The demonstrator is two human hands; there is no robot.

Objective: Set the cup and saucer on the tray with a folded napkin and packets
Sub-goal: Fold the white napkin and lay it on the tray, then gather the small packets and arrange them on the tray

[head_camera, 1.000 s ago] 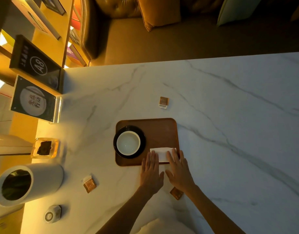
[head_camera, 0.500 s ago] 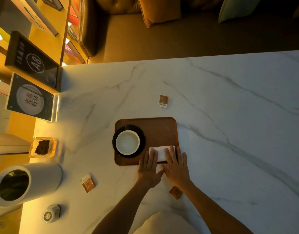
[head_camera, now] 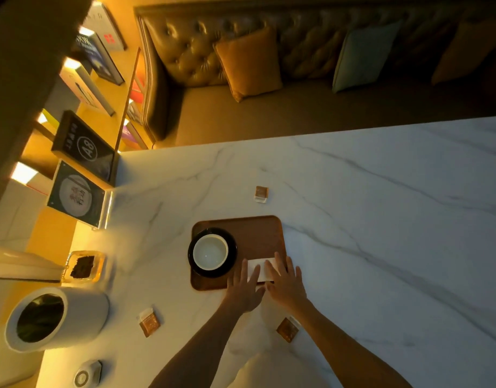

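A brown wooden tray [head_camera: 255, 231] lies on the white marble table [head_camera: 381, 219]. On its left half a white cup [head_camera: 210, 252] stands on a black saucer [head_camera: 232, 245]. A white folded napkin [head_camera: 259, 268] lies on the tray's near right corner. My left hand [head_camera: 245, 288] and my right hand [head_camera: 286, 284] rest flat on the napkin with fingers spread, covering most of it. Three brown packets lie on the table: one beyond the tray [head_camera: 261, 193], one near left [head_camera: 149, 322], one by my right wrist [head_camera: 287, 329].
At the left stand a white cylinder container [head_camera: 81, 312], a small glass dish with dark contents [head_camera: 82, 266], two sign holders [head_camera: 78, 196] and a small round device [head_camera: 87, 373]. A tufted sofa with cushions [head_camera: 249, 63] runs behind the table's far edge.
Both hands have slid a little further onto the napkin on the tray. The camera has tilted up, showing more of the sofa. Nothing else has moved.
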